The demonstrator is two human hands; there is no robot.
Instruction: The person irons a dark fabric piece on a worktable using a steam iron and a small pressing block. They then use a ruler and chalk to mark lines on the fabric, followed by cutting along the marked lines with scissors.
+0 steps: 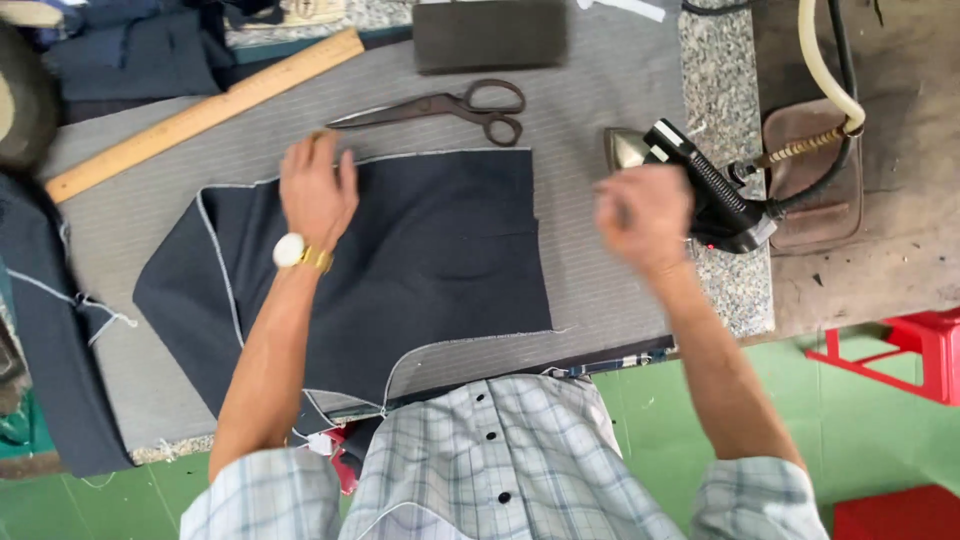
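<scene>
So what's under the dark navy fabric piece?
The navy fabric piece lies on a grey striped pressing cloth; the left hand rests on top. Anything beneath the fabric is hidden.

Matt dark navy woven cloth panel [400,270] (white-chalked edges) covers the grey ribbed desk [600,100] padding; beyond it, dull rusty metal scissors [450,108], pale wooden ruler [205,112].

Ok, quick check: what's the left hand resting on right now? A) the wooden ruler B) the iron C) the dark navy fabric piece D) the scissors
C: the left hand lies flat on the top edge of the dark navy fabric piece, with the scissors and wooden ruler lying apart beyond it, and the iron over by the right hand.
</scene>
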